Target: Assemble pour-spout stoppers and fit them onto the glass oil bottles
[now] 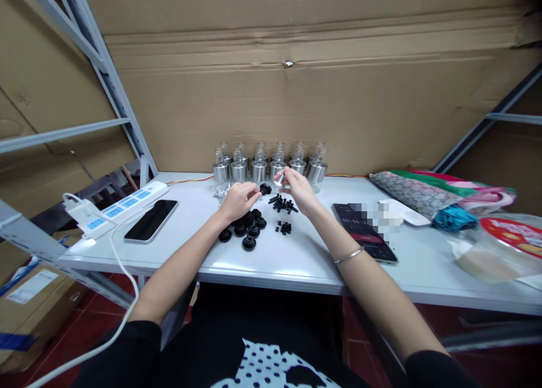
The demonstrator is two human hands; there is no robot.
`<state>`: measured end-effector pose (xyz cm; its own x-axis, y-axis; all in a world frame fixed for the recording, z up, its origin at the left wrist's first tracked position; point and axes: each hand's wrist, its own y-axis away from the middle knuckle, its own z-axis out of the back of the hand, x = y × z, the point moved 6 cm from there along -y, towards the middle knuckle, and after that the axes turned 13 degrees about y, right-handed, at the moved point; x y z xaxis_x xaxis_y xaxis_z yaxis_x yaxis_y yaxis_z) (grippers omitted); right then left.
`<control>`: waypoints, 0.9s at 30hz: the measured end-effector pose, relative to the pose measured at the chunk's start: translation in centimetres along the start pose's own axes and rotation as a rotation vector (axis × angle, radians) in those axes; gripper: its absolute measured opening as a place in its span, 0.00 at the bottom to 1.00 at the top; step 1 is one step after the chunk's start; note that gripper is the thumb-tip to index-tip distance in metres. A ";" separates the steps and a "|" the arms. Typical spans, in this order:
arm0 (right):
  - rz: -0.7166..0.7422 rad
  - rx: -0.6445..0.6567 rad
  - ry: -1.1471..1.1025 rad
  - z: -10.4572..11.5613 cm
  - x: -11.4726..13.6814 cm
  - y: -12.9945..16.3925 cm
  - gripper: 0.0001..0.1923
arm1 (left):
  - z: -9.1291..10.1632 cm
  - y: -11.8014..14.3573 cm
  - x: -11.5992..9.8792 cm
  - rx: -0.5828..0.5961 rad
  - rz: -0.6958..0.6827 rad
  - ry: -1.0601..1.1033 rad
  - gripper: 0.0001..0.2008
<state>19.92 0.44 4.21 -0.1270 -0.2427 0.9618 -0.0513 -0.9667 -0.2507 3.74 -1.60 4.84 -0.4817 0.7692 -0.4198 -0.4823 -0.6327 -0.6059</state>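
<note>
My right hand (300, 191) is closed around a small clear glass-like piece (279, 178), raised just in front of the bottles. My left hand (239, 200) hovers above the black round caps (249, 242), its fingers drawn together; what they hold, if anything, is hidden. Between the hands lies a black ribbed part (265, 189). Several short black tubes (284, 203) and smaller black bits (284, 228) are piled below my right hand. Clear parts (222, 190) lie by my left fingers. Behind stand two rows of glass bottles with silver metal sleeves (259, 170).
On the left are a white power strip (122, 207) with a plugged-in charger and a phone (151, 221). A larger phone (359, 230) showing a timer, a patterned bag (415, 193) and a round plastic tub (495, 252) lie on the right. Cardboard (322, 105) backs the table.
</note>
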 end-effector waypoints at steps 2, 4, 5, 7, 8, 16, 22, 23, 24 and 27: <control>0.006 -0.036 -0.046 0.2 0.0 -0.1 0.20 | -0.2 0.0 -0.2 0.021 -0.023 0.013 0.10; -0.057 -0.006 -0.145 0.0 -0.2 -0.1 0.18 | -0.3 0.0 -0.3 0.028 -0.041 0.020 0.10; -0.091 0.024 -0.192 -0.3 -0.3 0.0 0.17 | -0.3 0.0 -0.4 0.026 -0.047 0.024 0.10; -0.131 0.082 -0.249 -0.9 -0.2 0.1 0.16 | -0.2 0.0 -0.5 0.016 -0.052 0.024 0.11; -0.135 0.099 -0.260 -1.0 -0.1 0.2 0.15 | -0.1 0.0 -0.5 0.011 -0.050 0.023 0.11; -0.138 0.065 -0.277 -0.7 0.5 0.3 0.18 | 0.4 0.0 -0.2 -0.042 -0.039 0.031 0.10; -0.187 0.107 -0.327 -1.0 0.4 0.5 0.18 | 0.4 0.0 -0.4 -0.038 -0.049 0.053 0.10; -0.188 0.109 -0.331 -1.0 0.3 0.5 0.18 | 0.4 0.0 -0.4 -0.035 -0.047 0.059 0.10; -0.192 0.113 -0.334 -1.0 0.3 0.5 0.18 | 0.3 0.0 -0.4 -0.034 -0.044 0.067 0.10; -0.200 0.129 -0.348 -1.1 0.1 0.4 0.18 | 0.4 0.0 -0.4 -0.043 -0.029 0.123 0.10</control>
<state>18.77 0.14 4.06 0.2160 -0.0404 0.9756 0.0865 -0.9944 -0.0604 3.63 -1.96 5.26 -0.3730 0.7943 -0.4796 -0.4621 -0.6073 -0.6463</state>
